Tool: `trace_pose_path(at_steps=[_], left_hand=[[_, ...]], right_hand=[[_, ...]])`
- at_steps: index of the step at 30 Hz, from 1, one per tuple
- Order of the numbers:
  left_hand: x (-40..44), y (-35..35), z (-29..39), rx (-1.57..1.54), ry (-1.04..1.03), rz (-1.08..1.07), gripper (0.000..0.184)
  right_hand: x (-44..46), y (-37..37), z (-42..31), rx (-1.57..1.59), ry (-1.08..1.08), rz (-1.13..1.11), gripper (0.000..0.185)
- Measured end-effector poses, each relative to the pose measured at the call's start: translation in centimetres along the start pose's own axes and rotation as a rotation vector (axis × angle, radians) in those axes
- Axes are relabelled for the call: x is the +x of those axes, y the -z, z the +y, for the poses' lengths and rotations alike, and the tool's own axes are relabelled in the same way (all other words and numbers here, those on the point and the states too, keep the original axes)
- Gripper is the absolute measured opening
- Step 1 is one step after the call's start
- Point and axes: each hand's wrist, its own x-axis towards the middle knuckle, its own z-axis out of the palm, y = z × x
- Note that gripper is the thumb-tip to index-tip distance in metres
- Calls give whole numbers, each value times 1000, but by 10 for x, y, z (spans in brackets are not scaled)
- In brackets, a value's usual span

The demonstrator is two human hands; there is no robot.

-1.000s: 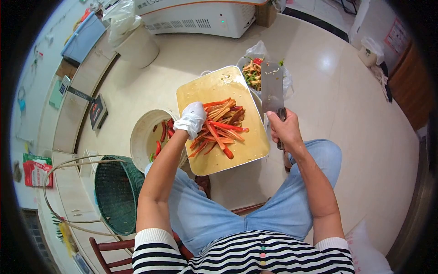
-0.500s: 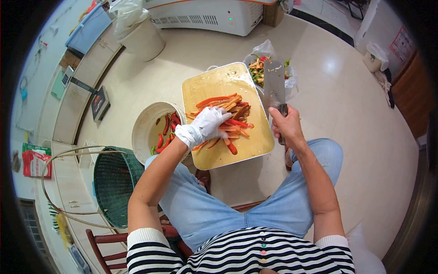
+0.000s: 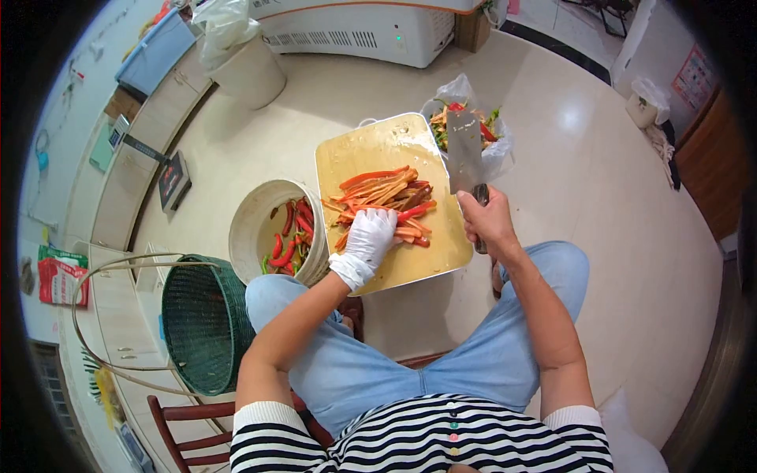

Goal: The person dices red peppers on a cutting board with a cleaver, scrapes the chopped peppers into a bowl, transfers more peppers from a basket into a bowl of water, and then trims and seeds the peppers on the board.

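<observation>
Two legs in faded light-blue jeans [image 3: 327, 335] are spread apart at the near side, below a black-and-white striped knit top [image 3: 473, 433], with a dark-red wooden chair [image 3: 197, 411] at the lower left. Just beyond the knees, tilted in view, is a rectangular yellow cutting board with a pale rim [image 3: 371, 146]; on its middle lies a loose heap of long red and orange pepper strips [image 3: 386, 189]. The left hand in a thin white glove [image 3: 369, 240] rests on the near side of that heap, fingers bent over the strips; whether it truly grips any I cannot tell. The bare right hand [image 3: 490, 221] is wrapped round the dark handle of a broad steel cleaver [image 3: 464, 150], its blade pointing away beside the board's right edge. Left of the board stands a round cream plastic bucket [image 3: 242, 229] containing whole red peppers [image 3: 277, 246], and near it a dark-green woven basket with a cane hoop handle [image 3: 201, 323]. Past the blade sits a clear plastic bag [image 3: 501, 158] of mixed pepper pieces [image 3: 489, 130]. Farther off are a black electronic scale [image 3: 173, 185], a white tub topped with crumpled plastic [image 3: 251, 79] and a large white appliance with orange trim [image 3: 355, 47].
</observation>
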Motion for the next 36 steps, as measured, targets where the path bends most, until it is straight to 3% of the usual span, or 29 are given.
trace_pose_path(at_steps=[1,4,5,6,8,9,15,20,28,36], left_hand=[[6,0,4,-20,118,-31,49],[15,16,5,-104,217,-48,61],[18,17,4,-183,261,-123,96],[21,18,2,-184,260,-121,96],[27,21,-3,-138,227,-173,128],[39,22,-12,-244,238,-344,139],[86,4,-64,-370,227,-577,136],[84,13,-67,-491,136,-682,139],[42,18,-30,-179,41,-431,138],[42,-1,-24,-300,305,-342,127]], right_hand=[[1,0,1,-3,2,-2,16],[4,2,8,-115,15,-17,18],[5,4,12,-222,18,-56,20],[5,5,13,-328,20,-94,21],[3,5,14,-338,-32,-125,22],[3,5,14,-346,-85,-155,23],[6,5,17,-217,-194,-212,22],[4,2,16,-255,-221,-236,22],[7,-5,32,-294,-214,-242,20],[3,-16,28,-324,-199,-262,23]])
